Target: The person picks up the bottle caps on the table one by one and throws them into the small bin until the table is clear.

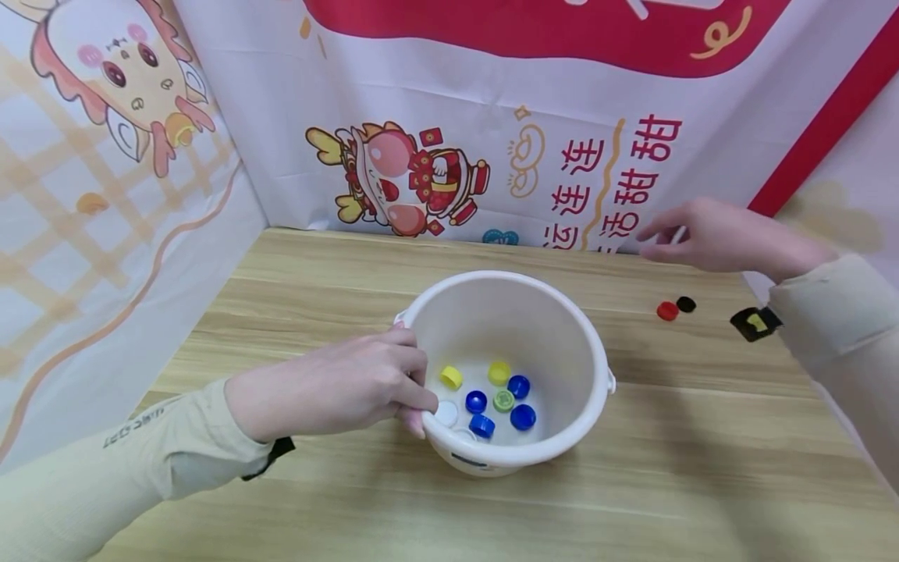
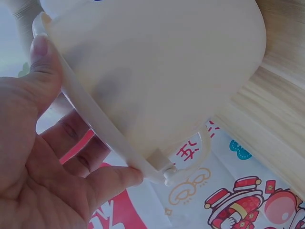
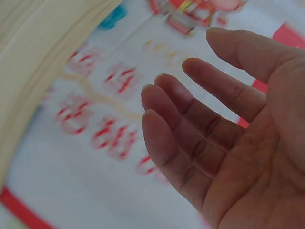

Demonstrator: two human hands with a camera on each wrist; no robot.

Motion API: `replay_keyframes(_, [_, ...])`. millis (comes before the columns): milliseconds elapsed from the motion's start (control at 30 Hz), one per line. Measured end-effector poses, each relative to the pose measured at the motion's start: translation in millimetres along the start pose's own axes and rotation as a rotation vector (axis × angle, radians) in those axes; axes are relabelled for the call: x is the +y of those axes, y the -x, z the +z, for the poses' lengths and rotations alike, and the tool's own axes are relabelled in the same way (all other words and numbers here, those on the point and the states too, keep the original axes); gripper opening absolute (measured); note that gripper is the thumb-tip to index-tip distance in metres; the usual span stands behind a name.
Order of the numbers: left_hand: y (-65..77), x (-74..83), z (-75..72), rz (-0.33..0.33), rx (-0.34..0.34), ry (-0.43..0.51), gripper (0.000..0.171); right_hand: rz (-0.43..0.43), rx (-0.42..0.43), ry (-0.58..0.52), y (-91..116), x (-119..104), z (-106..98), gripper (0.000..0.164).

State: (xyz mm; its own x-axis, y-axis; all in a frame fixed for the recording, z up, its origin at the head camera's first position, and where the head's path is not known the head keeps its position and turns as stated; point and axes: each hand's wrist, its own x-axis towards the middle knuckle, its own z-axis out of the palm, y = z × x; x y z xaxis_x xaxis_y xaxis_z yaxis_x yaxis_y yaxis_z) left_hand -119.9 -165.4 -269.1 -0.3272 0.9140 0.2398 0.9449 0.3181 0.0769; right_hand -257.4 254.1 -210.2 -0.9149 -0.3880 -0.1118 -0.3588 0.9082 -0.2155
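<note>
A white plastic bucket (image 1: 597,343) stands on the wooden table. Inside it lie several bottle caps: blue caps (image 1: 523,417), yellow caps (image 1: 451,378), a green cap (image 1: 503,401) and a white cap (image 1: 445,414). My left hand (image 1: 351,382) grips the bucket's rim on the left side. In the left wrist view, the thumb and fingers bend over that rim (image 2: 90,117). Raised over the table's back right, my right hand (image 1: 723,234) has loosely bent fingers and a bare palm (image 3: 257,157). Below it, a red cap (image 1: 668,311) and a black cap (image 1: 686,304) lie on the table, apart from the hand.
Printed cloth (image 1: 449,86) with cartoon figures and red lettering hangs behind the table's back edge. Another patterned sheet (image 1: 84,257) covers the left side. Wooden tabletop (image 1: 295,289) surrounds the bucket. The bucket's small handle joint (image 1: 611,382) juts out on its right.
</note>
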Motion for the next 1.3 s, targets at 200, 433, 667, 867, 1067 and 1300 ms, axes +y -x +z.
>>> replay_keyframes(200, [0.5, 0.4, -0.3, -0.017, -0.014, 0.008, 0.020, 0.121, -0.048, -0.032, -6.3, 68.0, 20.4, 0.041])
replay_keyframes(433, [0.8, 0.7, -1.0, -0.031, -0.025, 0.024, 0.021, 0.183, -0.122, -0.097, -8.8, 129.4, 54.7, 0.045])
replay_keyframes(667, [0.9, 0.9, -1.0, -0.029, -0.016, 0.030, 0.019, 0.189, -0.101, -0.181, -12.8, 163.2, 93.3, 0.048])
replay_keyframes(867, [1.2, 0.9, -0.6, -0.027, -0.010, 0.019, 0.018, 0.177, -0.035, -0.072, -26.5, 184.9, 127.8, 0.061])
replay_keyframes(1067, [1.1, 1.0, -0.1, -0.024, -0.007, 0.018, 0.019, 0.195, -0.028, -0.059, -33.6, 193.3, 149.8, 0.072])
replay_keyframes(1300, [0.1, 0.0, 0.4, -0.006, 0.003, 0.010, 0.019, 0.168, 0.030, -0.071, -34.9, 186.2, 158.4, 0.043])
